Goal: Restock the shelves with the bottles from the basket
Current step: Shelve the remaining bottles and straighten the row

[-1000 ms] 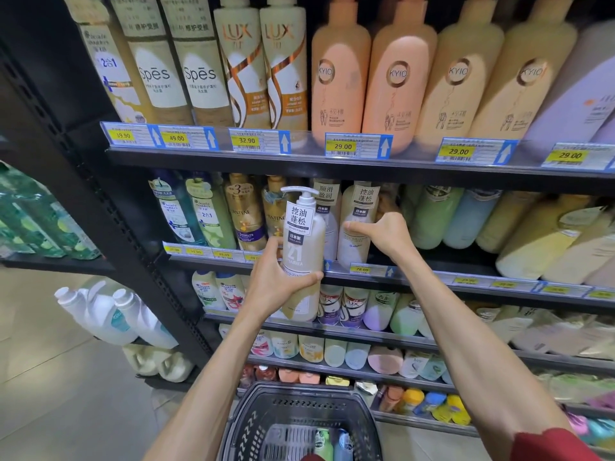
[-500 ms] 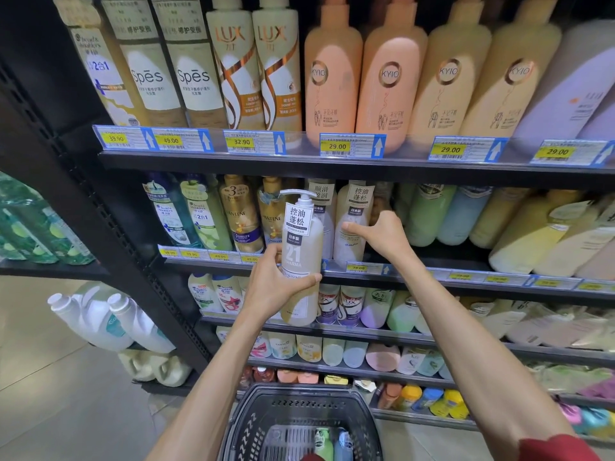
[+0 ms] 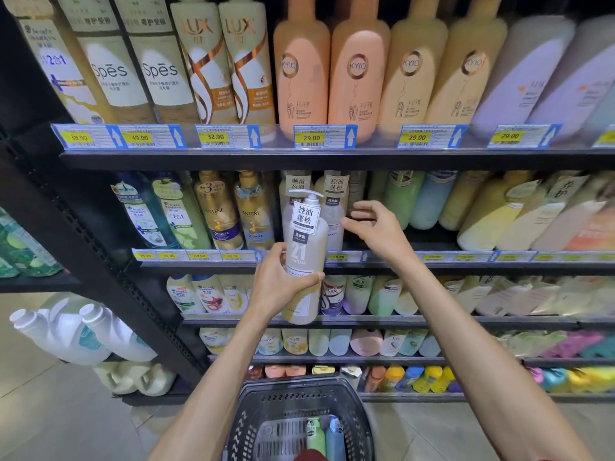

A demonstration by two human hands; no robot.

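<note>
Here the left hand [image 3: 283, 287] grips an upright white pump bottle [image 3: 304, 247], the right hand [image 3: 376, 231] hovering empty, fingers spread, at its two o'clock.

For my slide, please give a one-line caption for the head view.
Left hand holds a white pump bottle at the shelf; right hand, open, hovers beside matching bottles there.

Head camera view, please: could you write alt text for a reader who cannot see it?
A person's left hand holds a white pump bottle upright before a shop shelf of matching bottles, while the right hand hovers open beside them. Below, a black basket holds a green bottle and a blue bottle.
</note>
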